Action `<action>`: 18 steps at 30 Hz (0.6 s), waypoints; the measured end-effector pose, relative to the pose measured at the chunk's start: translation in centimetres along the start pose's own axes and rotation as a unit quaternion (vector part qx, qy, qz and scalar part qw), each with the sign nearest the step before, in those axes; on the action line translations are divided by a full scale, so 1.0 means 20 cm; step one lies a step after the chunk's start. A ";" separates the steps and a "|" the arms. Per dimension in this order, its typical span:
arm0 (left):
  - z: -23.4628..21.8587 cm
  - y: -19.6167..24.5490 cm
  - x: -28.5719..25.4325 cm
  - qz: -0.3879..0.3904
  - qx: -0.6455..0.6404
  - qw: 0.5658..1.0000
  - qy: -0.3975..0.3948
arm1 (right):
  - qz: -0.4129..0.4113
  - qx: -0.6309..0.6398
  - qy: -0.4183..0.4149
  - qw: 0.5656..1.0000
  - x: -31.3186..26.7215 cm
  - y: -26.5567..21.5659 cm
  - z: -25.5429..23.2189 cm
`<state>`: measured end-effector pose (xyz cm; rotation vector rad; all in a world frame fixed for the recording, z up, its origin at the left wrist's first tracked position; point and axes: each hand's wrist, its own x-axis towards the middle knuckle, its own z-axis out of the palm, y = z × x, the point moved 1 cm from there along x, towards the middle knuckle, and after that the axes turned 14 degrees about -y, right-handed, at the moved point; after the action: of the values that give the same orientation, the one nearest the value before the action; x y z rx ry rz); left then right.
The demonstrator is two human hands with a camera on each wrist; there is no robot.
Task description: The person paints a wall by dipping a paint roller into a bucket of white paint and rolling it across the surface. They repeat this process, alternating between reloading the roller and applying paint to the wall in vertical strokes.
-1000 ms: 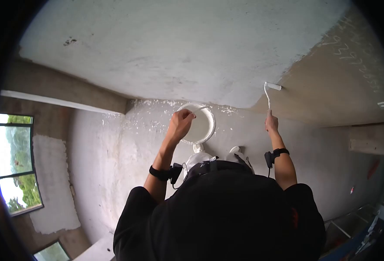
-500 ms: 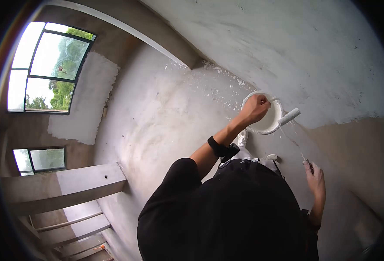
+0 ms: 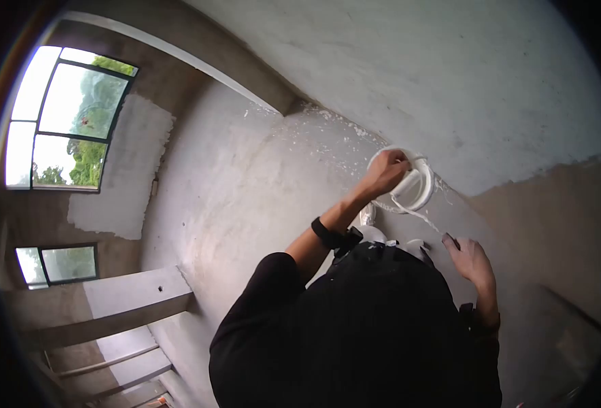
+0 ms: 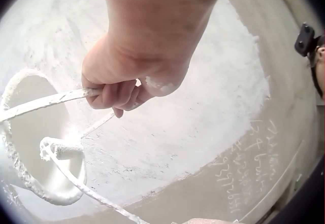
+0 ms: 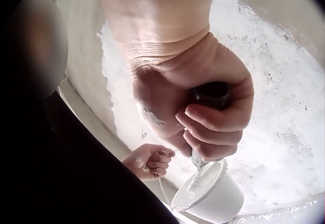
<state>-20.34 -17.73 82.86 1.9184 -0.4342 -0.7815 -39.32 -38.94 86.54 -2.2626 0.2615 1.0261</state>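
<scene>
In the head view my left hand point(image 3: 387, 171) grips the white-coated bail handle point(image 4: 45, 103) of a white bucket point(image 5: 223, 199). The bucket tilts in the left wrist view, and pale paint lies inside its crusted rim point(image 4: 9, 145). My right hand point(image 3: 470, 260) holds a paint roller by its dark grip point(image 5: 211, 95), fingers curled round it. A paint-caked rod runs from that hand to the roller sleeve point(image 4: 66, 150), which sits inside the bucket mouth. White smears mark both hands.
Beside the bucket rises a wall with a pale painted area point(image 3: 491, 102) and a bare brown part point(image 3: 545, 211). White spatters dot the floor point(image 3: 239, 177) along the wall's foot. A shoe point(image 3: 367, 215) stands close to the bucket. A window point(image 3: 76, 122) and beams are at the left.
The roller has come off the wall on the right, over the bucket rim and into the bucket. My left hand keeps hold of the bail handle. The head view has turned to the left.
</scene>
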 end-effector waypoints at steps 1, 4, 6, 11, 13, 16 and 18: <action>0.01 0.06 -0.02 -0.009 -0.020 0.999 -0.025 | -0.008 -0.016 -0.042 0.999 -0.01 -0.02 -0.02; 0.07 0.15 -0.03 -0.060 -0.069 0.992 -0.082 | 0.020 -0.039 0.021 0.999 0.01 0.05 0.04; 0.10 0.15 -0.03 -0.075 -0.077 0.988 -0.109 | 0.043 -0.034 0.031 0.998 0.00 0.04 0.06; 0.16 0.17 -0.02 -0.076 -0.082 0.985 -0.130 | 0.044 -0.059 0.054 0.996 0.02 0.03 0.09; 0.17 0.17 0.00 -0.073 -0.073 0.984 -0.146 | 0.058 -0.057 0.046 0.996 0.03 0.02 0.08; 0.21 0.19 0.01 -0.093 -0.068 0.980 -0.162 | 0.064 -0.076 0.055 0.994 0.07 0.02 0.11; 0.23 0.20 0.00 -0.089 -0.058 0.980 -0.168 | 0.066 -0.086 0.058 0.992 0.07 0.03 0.14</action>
<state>-23.32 -22.55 85.06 1.7348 -0.4140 -1.2305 -40.32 -37.55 83.85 -2.4922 0.3906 1.0206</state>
